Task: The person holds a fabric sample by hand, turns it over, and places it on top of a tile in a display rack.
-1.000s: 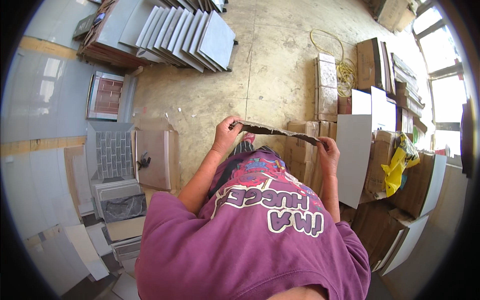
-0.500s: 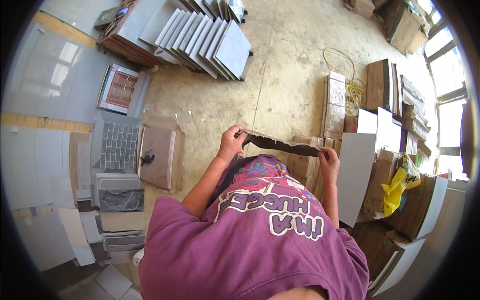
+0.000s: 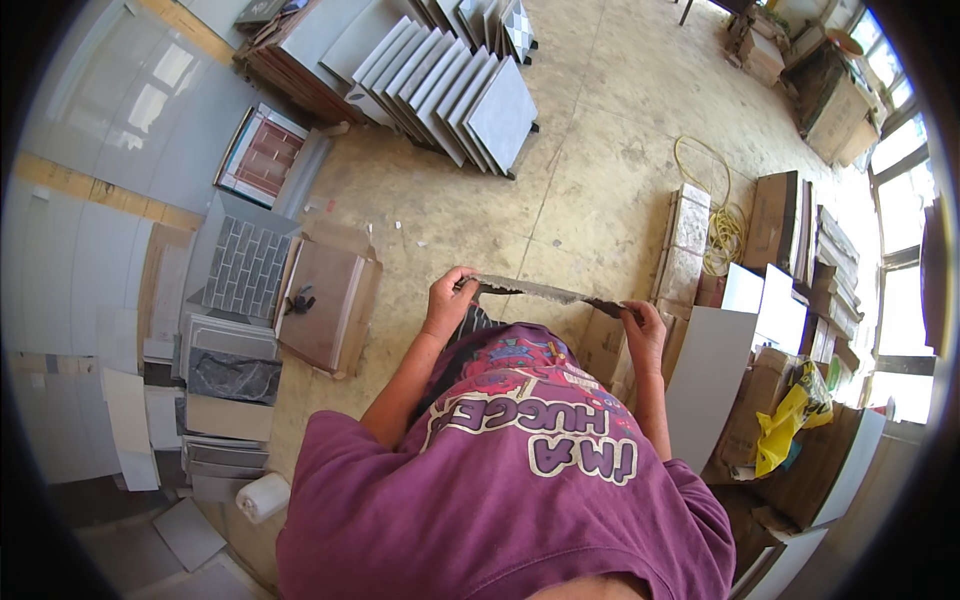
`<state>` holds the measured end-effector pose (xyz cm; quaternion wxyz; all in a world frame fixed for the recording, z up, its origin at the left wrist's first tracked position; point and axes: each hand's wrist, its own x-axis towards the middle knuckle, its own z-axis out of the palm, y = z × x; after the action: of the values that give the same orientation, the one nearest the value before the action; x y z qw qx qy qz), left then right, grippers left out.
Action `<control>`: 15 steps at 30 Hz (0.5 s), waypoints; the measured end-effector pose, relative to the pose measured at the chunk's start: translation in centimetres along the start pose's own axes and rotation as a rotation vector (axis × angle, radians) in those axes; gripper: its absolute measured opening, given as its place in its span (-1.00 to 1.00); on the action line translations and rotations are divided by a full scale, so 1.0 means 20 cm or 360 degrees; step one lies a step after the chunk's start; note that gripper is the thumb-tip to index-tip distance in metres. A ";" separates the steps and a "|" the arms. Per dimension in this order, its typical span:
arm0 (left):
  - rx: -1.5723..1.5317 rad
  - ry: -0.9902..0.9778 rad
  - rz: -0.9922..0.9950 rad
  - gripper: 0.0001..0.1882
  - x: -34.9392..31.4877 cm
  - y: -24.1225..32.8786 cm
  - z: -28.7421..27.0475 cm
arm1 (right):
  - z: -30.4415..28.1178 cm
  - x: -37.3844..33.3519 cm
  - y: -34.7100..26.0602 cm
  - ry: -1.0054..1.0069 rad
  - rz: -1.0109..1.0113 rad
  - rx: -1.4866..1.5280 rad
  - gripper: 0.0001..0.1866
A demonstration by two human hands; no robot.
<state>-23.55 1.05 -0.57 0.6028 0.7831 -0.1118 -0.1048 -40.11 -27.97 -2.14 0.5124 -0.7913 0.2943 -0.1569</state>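
A ragged-edged, grey and dark strip [image 3: 535, 289] is stretched between my two hands in front of my body. It looks like worn cloth, though its material is hard to tell. My left hand [image 3: 449, 303] pinches one end between thumb and fingers. At the other end, my right hand [image 3: 644, 333] has its fingers closed on the strip's darker corner. The strip is seen nearly edge-on, so most of its face is hidden.
Square tiles stand in a rack [image 3: 450, 90] ahead. To the left lies a flat carton [image 3: 325, 300] with a small black object on top. Cardboard boxes, a pale panel [image 3: 712, 385], a yellow bag [image 3: 790, 425] and a coiled yellow hose [image 3: 726, 240] are on the right.
The strip has turned and looks thinner, with less of its dark underside showing. My right hand has dropped slightly nearer to me. The whole view has shifted, and both hands keep their hold.
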 end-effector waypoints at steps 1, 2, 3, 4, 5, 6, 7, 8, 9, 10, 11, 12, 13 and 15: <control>0.0038 0.0009 0.0016 -0.90 0.00 -0.01 -0.02 | 0.01 0.00 -0.02 -0.0011 -0.0006 -0.0018 -0.86; 0.0077 0.0016 0.0033 -0.89 0.00 -0.02 -0.03 | 0.01 0.00 -0.05 -0.0013 0.0010 -0.0034 -0.86; 0.0025 -0.0005 -0.0092 -0.89 0.00 -0.03 -0.04 | 0.02 -0.01 -0.08 -0.0014 0.0027 -0.0049 -0.86; -0.0031 -0.0032 -0.0213 -0.88 0.00 -0.02 -0.05 | 0.02 -0.01 -0.10 -0.0009 0.0042 -0.0066 -0.86; -0.0086 -0.0059 -0.0334 -0.87 0.02 -0.02 -0.07 | 0.03 -0.02 -0.10 0.0006 0.0031 -0.0064 -0.86; -0.0056 -0.0061 -0.0262 -0.87 0.04 -0.02 -0.07 | 0.04 -0.02 -0.10 0.0019 0.0020 -0.0061 -0.86; -0.0033 -0.0063 -0.0193 -0.88 0.06 -0.03 -0.07 | 0.05 -0.03 -0.10 0.0032 0.0010 -0.0067 -0.86; -0.0010 -0.0064 -0.0126 -0.88 0.07 -0.04 -0.08 | 0.06 -0.03 -0.11 0.0035 0.0017 -0.0059 -0.86; 0.0014 -0.0073 -0.0096 -0.88 0.09 -0.05 -0.10 | 0.09 -0.04 -0.11 0.0037 0.0024 -0.0051 -0.86; 0.0031 -0.0084 -0.0070 -0.88 0.10 -0.03 -0.12 | 0.10 -0.04 -0.12 0.0038 0.0033 -0.0051 -0.86; 0.0049 -0.0094 -0.0045 -0.88 0.12 -0.03 -0.14 | 0.12 -0.03 -0.12 0.0042 -0.0011 -0.0070 -0.86; 0.0013 -0.0076 -0.0042 -0.88 0.14 -0.04 -0.16 | 0.14 -0.02 -0.12 0.0036 -0.0023 -0.0060 -0.86; -0.0017 -0.0054 -0.0043 -0.87 0.16 -0.05 -0.19 | 0.17 -0.01 -0.14 0.0022 -0.0033 -0.0047 -0.86; -0.0080 0.0003 -0.0018 -0.87 0.18 -0.07 -0.23 | 0.22 0.00 -0.18 -0.0003 -0.0044 -0.0076 -0.86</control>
<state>-18.72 4.63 -0.94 0.6218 0.7683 -0.1041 -0.1103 -36.59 -23.67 -0.74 0.4914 -0.8075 0.2864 -0.1563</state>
